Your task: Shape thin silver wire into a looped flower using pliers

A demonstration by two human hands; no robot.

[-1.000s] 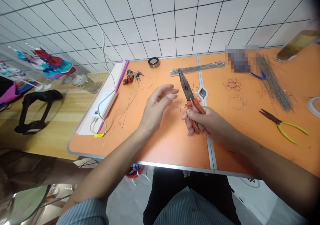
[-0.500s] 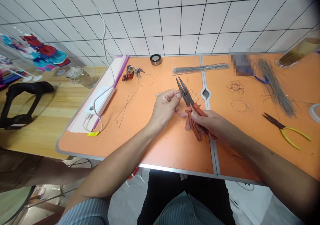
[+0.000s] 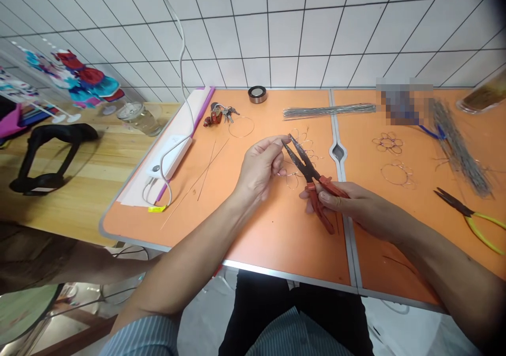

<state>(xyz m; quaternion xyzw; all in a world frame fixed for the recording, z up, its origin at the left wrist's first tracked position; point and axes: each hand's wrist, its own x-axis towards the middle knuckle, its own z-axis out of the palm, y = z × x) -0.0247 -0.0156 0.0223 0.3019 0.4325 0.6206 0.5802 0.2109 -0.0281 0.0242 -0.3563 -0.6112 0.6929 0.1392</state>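
The left hand (image 3: 259, 169) pinches a looped copper-wire flower (image 3: 302, 148) in its closed fingers, over the orange table (image 3: 276, 245), just beside the open jaws of the red-handled long-nose pliers (image 3: 318, 211) gripped by the right hand (image 3: 356, 206). Farther right, a formed wire flower (image 3: 388, 143) and a looped wire ring (image 3: 397, 175) lie done, while a bundle of straight wire (image 3: 458, 153) remains unworked.

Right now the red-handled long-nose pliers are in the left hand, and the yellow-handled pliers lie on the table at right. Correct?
No: the red-handled long-nose pliers are in the right hand, as the head view shows. The yellow-handled pliers do lie on the orange table at right.
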